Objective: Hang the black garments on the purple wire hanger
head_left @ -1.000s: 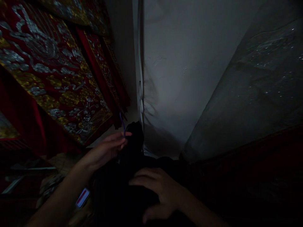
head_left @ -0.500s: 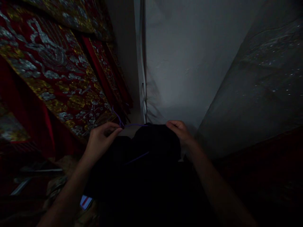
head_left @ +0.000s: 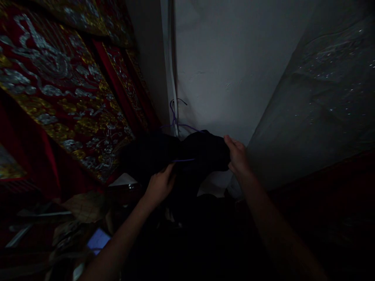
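A black garment (head_left: 190,156) hangs on a thin purple wire hanger (head_left: 175,113) in front of me in dim light. My left hand (head_left: 159,185) is closed on the garment's lower middle, near the hanger's bottom bar. Over at the garment's right shoulder, my right hand (head_left: 238,156) pinches the cloth. The hanger's hook sticks up above the garment, against a white wall corner strip (head_left: 171,66).
Red cloth with gold and silver embroidery (head_left: 58,89) hangs on the left. A grey sparkly fabric (head_left: 316,105) slopes down on the right. The white wall (head_left: 228,62) is behind. Dark clutter and a small lit screen (head_left: 98,240) lie at lower left.
The garment on its hanger has risen higher. My left hand moved from the hanger's left end to the garment's middle. My right hand, flat on the cloth a second ago, now grips its right shoulder.
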Tool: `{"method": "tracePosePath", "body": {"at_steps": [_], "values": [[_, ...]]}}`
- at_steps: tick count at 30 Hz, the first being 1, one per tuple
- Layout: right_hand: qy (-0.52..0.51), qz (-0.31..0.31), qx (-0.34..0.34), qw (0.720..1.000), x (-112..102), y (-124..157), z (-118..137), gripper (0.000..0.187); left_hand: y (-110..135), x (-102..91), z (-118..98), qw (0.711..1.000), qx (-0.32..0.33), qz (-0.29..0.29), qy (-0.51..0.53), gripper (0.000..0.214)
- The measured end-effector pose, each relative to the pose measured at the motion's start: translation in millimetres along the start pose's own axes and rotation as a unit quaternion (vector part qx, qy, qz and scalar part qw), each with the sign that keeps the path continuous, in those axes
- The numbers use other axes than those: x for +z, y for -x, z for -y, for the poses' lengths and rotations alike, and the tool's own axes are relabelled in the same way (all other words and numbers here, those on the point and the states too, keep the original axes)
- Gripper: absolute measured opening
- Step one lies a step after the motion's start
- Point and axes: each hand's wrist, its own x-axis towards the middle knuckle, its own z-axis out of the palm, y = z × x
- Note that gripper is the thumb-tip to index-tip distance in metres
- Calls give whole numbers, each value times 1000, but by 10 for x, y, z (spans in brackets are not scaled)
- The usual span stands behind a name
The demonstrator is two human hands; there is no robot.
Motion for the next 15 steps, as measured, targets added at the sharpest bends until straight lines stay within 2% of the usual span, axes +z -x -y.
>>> {"method": "tracePosePath", "body": {"at_steps": [2, 5, 7, 9, 12, 13, 14, 15], "values": [[17, -10, -19, 1000, -30, 81, -68, 46, 3, 93, 52, 998, -34, 34, -49, 56], [45, -24, -55, 997, -19, 77, -120, 45, 71, 217, 115, 986, -70, 117, -92, 48], [79, -28, -71, 994, -24, 66, -160, 44, 152, 310, 149, 986, -72, 126, -79, 38], [123, -61, -108, 985, -53, 137, -236, 41, 251, 425, 172, 995, -65, 71, -37, 32], [176, -174, -187, 951, -87, 508, -444, 41, 404, 627, 157, 994, -55, -63, 72, 31], [187, -201, -193, 942, -77, 699, -532, 44, 451, 693, 132, 986, -49, -109, 113, 27], [184, -211, -170, 945, -52, 908, -623, 41, 494, 753, 96, 976, -44, -149, 154, 23], [173, -184, -121, 960, -12, 1122, -712, 35, 533, 805, 49, 963, -43, -182, 193, 19]]}}
